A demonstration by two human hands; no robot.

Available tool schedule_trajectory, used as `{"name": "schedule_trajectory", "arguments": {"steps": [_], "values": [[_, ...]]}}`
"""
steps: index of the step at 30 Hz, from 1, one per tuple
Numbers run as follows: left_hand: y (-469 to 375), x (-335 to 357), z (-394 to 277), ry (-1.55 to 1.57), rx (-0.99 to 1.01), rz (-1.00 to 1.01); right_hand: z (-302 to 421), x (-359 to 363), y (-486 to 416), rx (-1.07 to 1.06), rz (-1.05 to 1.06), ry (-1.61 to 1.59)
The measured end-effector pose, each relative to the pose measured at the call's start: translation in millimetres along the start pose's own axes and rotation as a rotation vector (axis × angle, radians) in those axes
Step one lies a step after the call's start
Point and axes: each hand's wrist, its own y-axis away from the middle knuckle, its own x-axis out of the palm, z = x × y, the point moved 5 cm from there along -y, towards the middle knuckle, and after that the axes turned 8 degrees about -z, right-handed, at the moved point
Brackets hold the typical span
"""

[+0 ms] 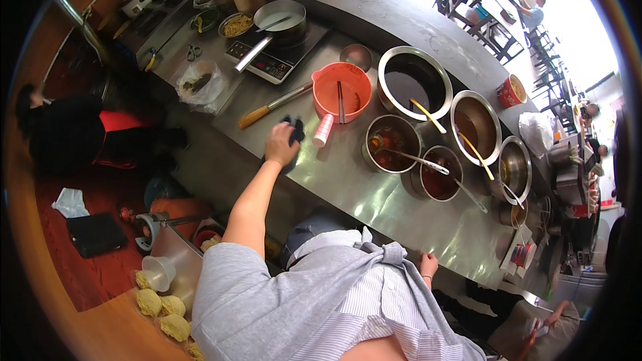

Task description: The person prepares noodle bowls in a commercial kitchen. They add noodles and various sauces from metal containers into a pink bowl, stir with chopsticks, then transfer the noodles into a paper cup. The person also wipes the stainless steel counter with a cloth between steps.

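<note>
My left hand (282,146) grips a dark blue cloth (297,130) at the front edge of the steel counter (346,175). Part of the cloth hangs over that edge. Just beyond it stands a red plastic ladle-pot (326,85) with a pink-and-white handle and a pair of chopsticks inside. To its left lies a wooden-handled tool (255,116), its far end running behind the pot. My right hand (428,264) is low by the counter's front edge, its fingers curled; whether it holds anything is hidden.
Steel pots of dark sauce (416,77) and red sauce (393,145) hold spoons or ladles. A saucepan of whitish liquid (281,17) sits on an induction cooker (271,60). Noodle bundles (173,328) lie lower left. One person (65,130) is at left, another (531,326) lower right.
</note>
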Motion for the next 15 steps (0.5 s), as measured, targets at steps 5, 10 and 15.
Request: {"name": "schedule_trajectory", "arguments": {"steps": [5,10,15], "values": [[-2.9,14.1,-4.7,-0.266,-0.461,-0.389,16.7,12.6,34.5,0.05,0.102,-0.083],[23.4,40.0,-68.1,-0.035,-0.171,-0.059,31.1,33.8,47.8,0.037,0.201,-0.122],[11.5,20.2,-44.3,0.177,0.394,0.258,19.6,36.7,31.2,0.112,0.275,-0.214]]}}
